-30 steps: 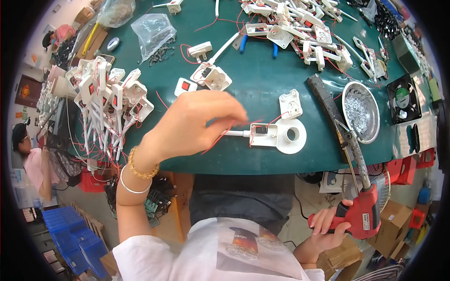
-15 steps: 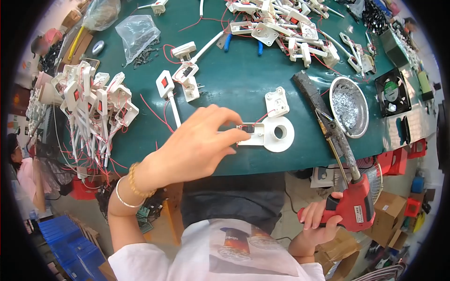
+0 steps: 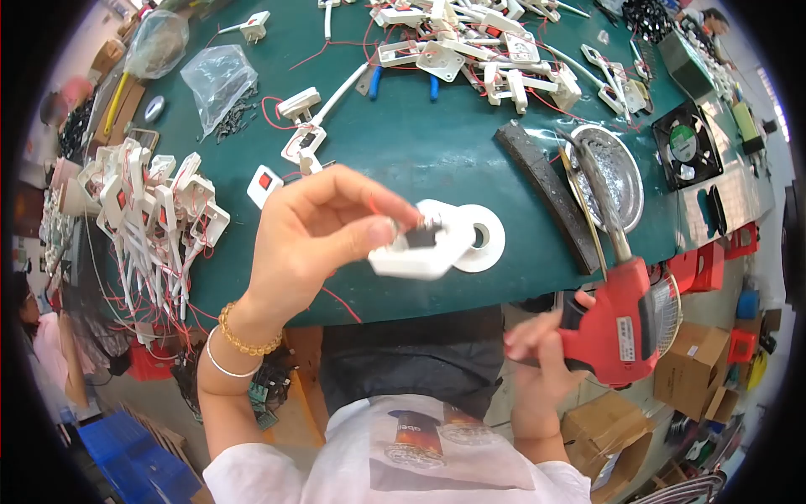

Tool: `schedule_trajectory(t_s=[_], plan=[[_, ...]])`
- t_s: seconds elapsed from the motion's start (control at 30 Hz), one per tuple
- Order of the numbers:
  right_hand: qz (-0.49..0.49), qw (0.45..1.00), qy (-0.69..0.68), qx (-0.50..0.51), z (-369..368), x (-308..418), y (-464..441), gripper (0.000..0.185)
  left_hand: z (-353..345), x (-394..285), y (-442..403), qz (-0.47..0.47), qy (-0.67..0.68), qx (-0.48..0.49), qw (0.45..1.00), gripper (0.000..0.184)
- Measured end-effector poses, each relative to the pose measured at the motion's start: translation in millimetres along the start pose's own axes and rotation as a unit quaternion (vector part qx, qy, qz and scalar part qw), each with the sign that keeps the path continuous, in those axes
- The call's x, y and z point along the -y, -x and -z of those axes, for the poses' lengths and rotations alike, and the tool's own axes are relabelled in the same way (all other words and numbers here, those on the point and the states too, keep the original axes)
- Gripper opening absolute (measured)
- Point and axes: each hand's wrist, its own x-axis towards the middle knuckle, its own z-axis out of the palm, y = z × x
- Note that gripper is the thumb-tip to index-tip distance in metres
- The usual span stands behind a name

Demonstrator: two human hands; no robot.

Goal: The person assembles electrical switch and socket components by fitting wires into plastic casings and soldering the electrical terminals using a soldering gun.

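My left hand (image 3: 315, 223) pinches a white plastic switch housing (image 3: 428, 259) above the table, with a dark switch inside it and a red wire close to the fingertips. The housing is slightly blurred. Just behind it lies a white ring-shaped piece (image 3: 491, 249), partly covered. My right hand (image 3: 537, 357), smeared by motion, is round the handle of a red soldering gun (image 3: 611, 323). The gun's long metal barrel points away from me, its tip over a metal bowl (image 3: 636, 197) of silvery bits. A dark bar (image 3: 546, 193) lies left of the bowl.
A heap of white switch assemblies (image 3: 151, 223) with red wires stands at the left; another pile (image 3: 470, 59) lies at the back. Blue-handled pliers (image 3: 375, 84), a clear plastic bag (image 3: 217, 84) and a black fan (image 3: 687, 144) are also on the green table (image 3: 336, 281).
My left hand has lifted the housing off the white ring, tilting it towards me. The soldering gun has risen and moved left, its tip now over the bowl. The whole view has shifted slightly.
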Motion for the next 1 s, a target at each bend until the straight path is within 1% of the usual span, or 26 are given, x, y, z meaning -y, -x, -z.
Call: schedule_trajectory(t_s=[0.03,0.07,0.1,0.13,0.17,0.2,0.23,0.3,0.33,0.37,0.4,0.43,0.5,0.53,0.57,0.63,0.67,0.7,0.77,0.8,0.83,0.9,0.93,1.0], plan=[[-0.007,0.999,0.043,0.005,-8,0,-1,0.045,-3,-1,3,0.012,0.029,0.004,1.0,0.013],[-0.014,0.996,0.086,0.01,-15,0,-1,0.046,-5,0,6,0.0,0.037,0.021,0.999,0.013],[-0.014,0.996,0.086,0.004,-20,-1,0,0.046,-7,2,9,-0.01,0.044,0.037,0.998,0.013],[-0.017,0.995,0.089,0.04,-25,-2,1,0.045,-12,3,12,-0.024,0.048,0.042,0.998,0.012],[-0.02,0.993,0.092,0.076,-28,-2,1,0.044,-23,-1,16,-0.019,-0.022,-0.01,1.0,0.01],[-0.007,0.974,0.182,0.131,-26,0,-3,0.037,-24,-2,19,-0.022,-0.066,0.008,0.998,0.009],[-0.001,0.976,0.174,0.134,-28,-5,-3,0.028,-24,-2,21,-0.025,-0.109,0.026,0.993,0.008],[0.068,0.939,0.294,0.164,-28,-12,-5,0.027,-26,-2,22,-0.017,-0.107,0.027,0.994,0.009],[0.067,0.939,0.296,0.163,-29,-13,-4,0.027,-25,0,22,-0.055,-0.139,0.044,0.988,0.01],[0.003,0.96,0.235,0.152,-31,-14,-3,0.028,-24,3,22,-0.093,-0.17,0.061,0.979,0.011],[-0.061,0.973,0.173,0.138,-34,-14,-2,0.028,-22,6,22,-0.117,-0.177,0.075,0.974,0.018],[-0.06,0.973,0.175,0.137,-35,-15,-1,0.028,-22,5,21,-0.118,-0.176,0.076,0.974,0.018],[-0.146,0.98,0.094,0.101,-38,-17,1,0.028,-27,5,23,-0.169,-0.198,0.112,0.959,0.019],[-0.043,0.973,0.173,0.148,-34,-17,-5,0.028,-30,6,24,-0.187,-0.204,0.121,0.953,0.019],[-0.044,0.973,0.175,0.147,-35,-16,-5,0.028,-31,6,25,-0.187,-0.202,0.122,0.954,0.019],[-0.06,0.991,0.1,0.061,-42,-9,-2,0.024,-33,4,28,-0.131,-0.237,0.161,0.949,0.018],[-0.051,0.989,0.135,0.03,-48,-5,-4,0.017,-34,5,29,-0.128,-0.232,0.151,0.952,0.015],[-0.052,0.989,0.136,0.03,-46,-8,-4,0.017,-33,7,30,-0.128,-0.231,0.15,0.953,0.015],[-0.005,0.978,0.206,0.026,-40,-16,-4,0.016,-31,9,30,-0.149,-0.23,0.119,0.954,0.014],[-0.001,0.977,0.209,0.03,-43,-14,-6,0.014,-31,8,31,-0.149,-0.23,0.119,0.954,0.014],[-0.001,0.977,0.209,0.03,-47,-12,-6,0.014,-32,6,31,-0.142,-0.231,0.12,0.955,0.014],[-0.07,0.987,0.143,-0.02,-52,-8,-6,0.014,-32,6,31,-0.135,-0.232,0.121,0.956,0.015],[-0.071,0.987,0.142,-0.02,-52,-8,-5,0.014,-33,9,31,-0.142,-0.207,0.097,0.963,0.013],[-0.123,0.987,0.106,0.012,-49,-8,-2,0.016,-33,10,32,-0.149,-0.172,0.058,0.972,0.012]])
